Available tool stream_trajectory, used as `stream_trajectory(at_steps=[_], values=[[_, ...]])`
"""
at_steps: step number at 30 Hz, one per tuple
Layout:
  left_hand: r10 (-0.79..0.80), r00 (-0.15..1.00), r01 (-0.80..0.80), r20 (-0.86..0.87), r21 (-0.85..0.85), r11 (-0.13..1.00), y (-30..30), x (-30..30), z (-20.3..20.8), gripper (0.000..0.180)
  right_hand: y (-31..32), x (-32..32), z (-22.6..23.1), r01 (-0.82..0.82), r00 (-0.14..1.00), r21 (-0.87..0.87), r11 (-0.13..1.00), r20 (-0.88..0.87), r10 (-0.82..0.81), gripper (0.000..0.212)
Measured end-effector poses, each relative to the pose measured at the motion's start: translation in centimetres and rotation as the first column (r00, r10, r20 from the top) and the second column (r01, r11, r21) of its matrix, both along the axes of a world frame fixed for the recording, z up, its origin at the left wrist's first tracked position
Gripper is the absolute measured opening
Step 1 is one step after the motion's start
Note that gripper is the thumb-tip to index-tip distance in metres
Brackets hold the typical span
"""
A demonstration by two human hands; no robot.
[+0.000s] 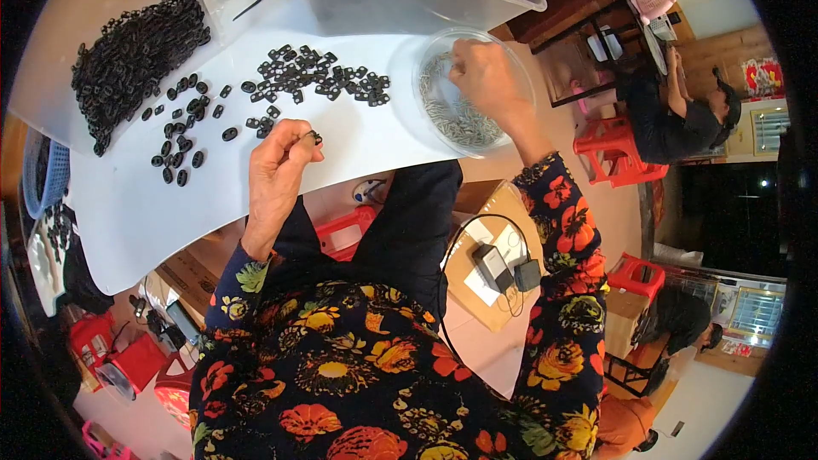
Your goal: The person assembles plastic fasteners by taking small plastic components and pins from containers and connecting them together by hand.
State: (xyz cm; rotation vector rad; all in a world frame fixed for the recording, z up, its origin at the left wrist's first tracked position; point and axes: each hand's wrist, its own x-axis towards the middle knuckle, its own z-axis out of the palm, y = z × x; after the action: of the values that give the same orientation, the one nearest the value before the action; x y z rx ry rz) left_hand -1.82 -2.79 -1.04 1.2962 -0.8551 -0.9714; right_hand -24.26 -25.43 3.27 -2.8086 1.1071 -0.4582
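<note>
My left hand (279,169) is closed at the near edge of the white table, pinching a small black plastic part (316,138) between thumb and fingertips. Over a round clear tub (527,68) my right hand (487,77) reaches down, its fingers curled together; whatever is between them is hidden. Thin silvery metal pieces, like small screws or pins (464,126), lie in that tub. Flat black plates with holes (294,72) are spread in a loose pile in the middle. Left of them are scattered oval black pieces (198,158).
A big heap of black parts (136,64) fills a clear tray at the left. Another clear bin (375,13) of black parts stands at the back. Below the table are a red stool (345,234) and a cardboard box (486,298) with adapters. Other people sit at the right.
</note>
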Motion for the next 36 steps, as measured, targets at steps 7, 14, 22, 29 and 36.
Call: stream_trajectory(at_steps=[7,14,22,29,36], values=[[0.014,0.999,-0.014,-0.034,-0.005,1.000,0.3,0.1,-0.1,0.010,2.9,1.4,2.7,0.110,0.881,0.397,0.911,0.385,-0.274,0.008],[0.037,0.994,-0.040,-0.107,-0.034,0.999,0.3,0.2,-0.5,0.009,10.6,6.6,1.3,-0.366,0.800,0.763,0.532,0.550,-0.239,0.005],[0.098,0.994,-0.100,-0.037,-0.034,0.994,1.6,1.6,-0.2,0.009,11.1,8.7,-0.6,-0.228,0.963,0.351,0.908,0.222,0.156,0.006],[0.016,0.999,-0.017,-0.041,-0.021,1.000,2.0,2.0,0.0,0.009,10.7,9.2,0.9,-0.252,0.967,0.394,0.884,0.080,0.241,0.010],[0.029,0.999,-0.030,-0.046,-0.022,0.999,1.9,2.1,0.1,0.009,11.5,11.0,0.6,-0.312,0.943,0.235,0.920,-0.038,0.330,0.010]])
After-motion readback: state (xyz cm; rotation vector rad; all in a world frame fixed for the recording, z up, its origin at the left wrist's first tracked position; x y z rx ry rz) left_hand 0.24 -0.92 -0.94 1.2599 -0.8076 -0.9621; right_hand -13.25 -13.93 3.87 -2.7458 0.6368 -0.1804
